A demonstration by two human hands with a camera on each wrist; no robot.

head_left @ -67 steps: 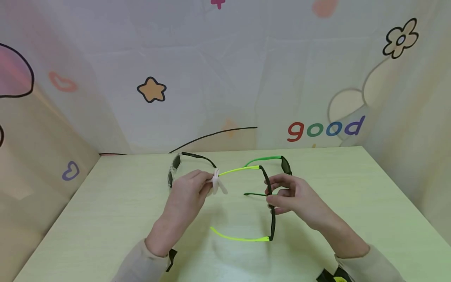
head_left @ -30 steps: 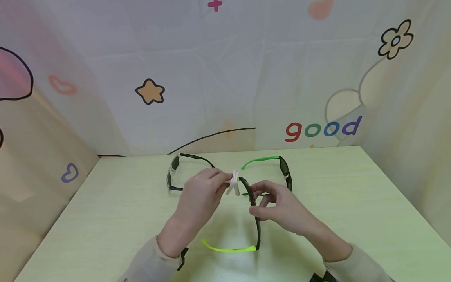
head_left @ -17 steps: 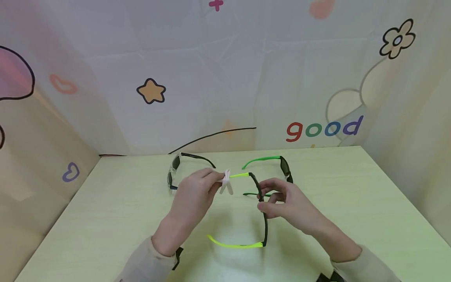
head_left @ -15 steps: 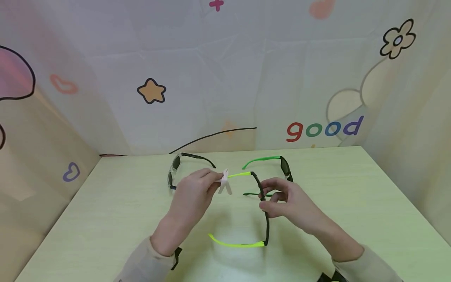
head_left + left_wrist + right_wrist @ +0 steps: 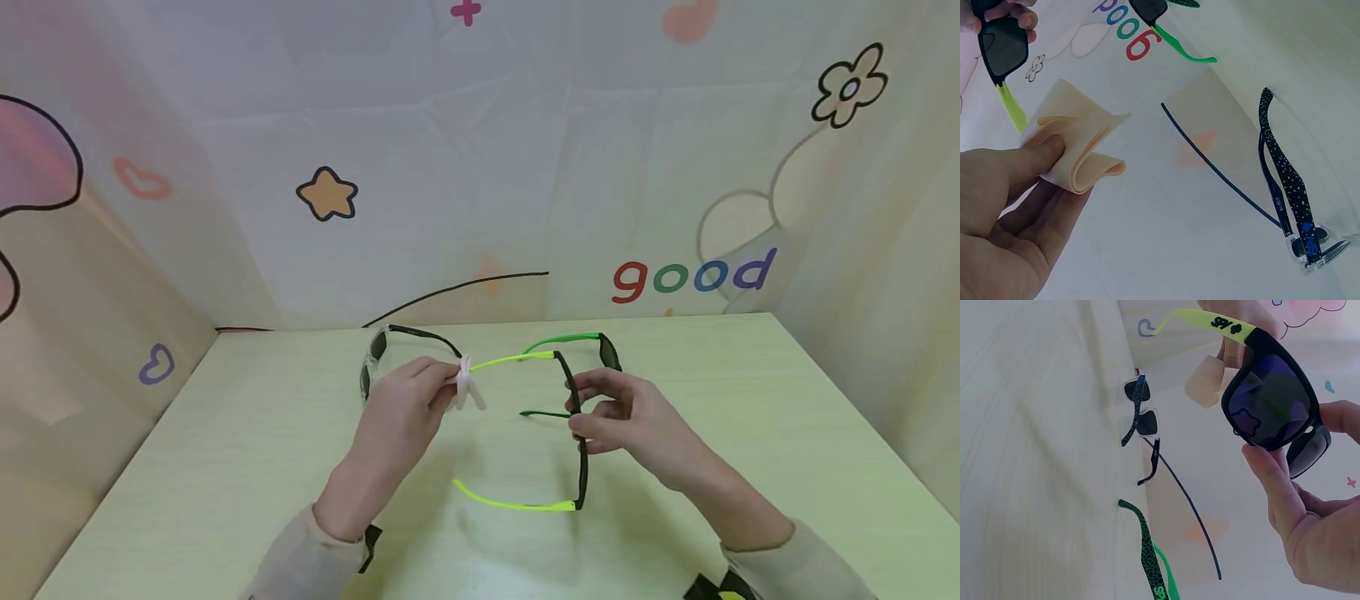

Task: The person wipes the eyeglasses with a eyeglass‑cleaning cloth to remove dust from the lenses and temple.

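Observation:
Sunglasses (image 5: 582,475) with a black frame and neon-yellow temples are held above the table, temples unfolded and pointing left. My right hand (image 5: 648,429) pinches them at the bridge; in the right wrist view the thumb lies by the dark lenses (image 5: 1269,403). With thumb and fingers, my left hand (image 5: 396,421) grips a folded pale cloth (image 5: 1075,137) around the end of the far temple (image 5: 517,359). That temple's tip is hidden by cloth and fingers. The near temple (image 5: 517,505) hangs free of both hands.
Behind my left hand, clear-framed sunglasses (image 5: 377,346) with dark temples rest on the pale table (image 5: 187,467). Green-templed sunglasses (image 5: 609,352) lie behind my right hand, partly hidden. A printed curtain (image 5: 450,167) stands along the table's back edge.
A second ago the cloth was near the far hinge. Since then the sunglasses and right hand have shifted right, the left hand slightly left, and the cloth now sits near the temple's tip.

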